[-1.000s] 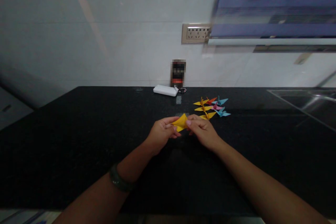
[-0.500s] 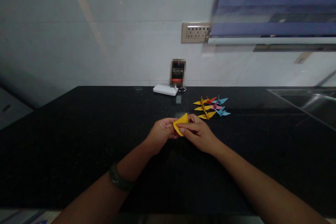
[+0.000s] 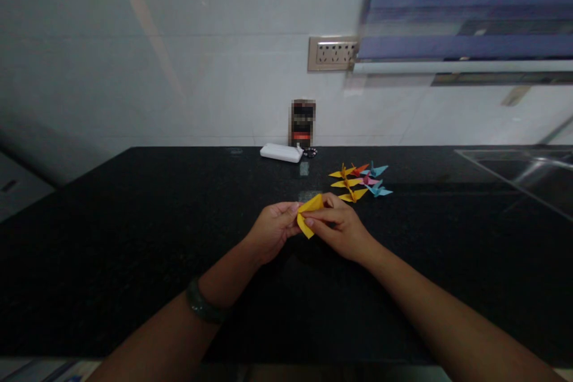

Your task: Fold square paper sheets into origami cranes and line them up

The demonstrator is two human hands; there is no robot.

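A folded piece of yellow origami paper (image 3: 315, 204) is held between both hands above the dark countertop. My left hand (image 3: 274, 228) pinches its left corner between thumb and fingers. From the other side, my right hand (image 3: 342, 228) grips it, with thumb and index finger lying over the near face. Part of the paper is hidden behind the right fingers. Just beyond my right hand stand several folded paper cranes: yellow ones (image 3: 354, 194), a red one (image 3: 359, 170), a pink one (image 3: 367, 179) and blue ones (image 3: 378, 190).
A white power bank (image 3: 281, 153) lies near the wall, beside a phone-like upright object (image 3: 303, 122) that is pixelated. The black countertop (image 3: 134, 221) reaches a sink (image 3: 528, 176) at the right. A socket panel (image 3: 333, 53) is on the wall.
The left thumb has come over onto the paper's left corner. The paper's lower flap has opened a little and now points further down. The right hand keeps its grip.
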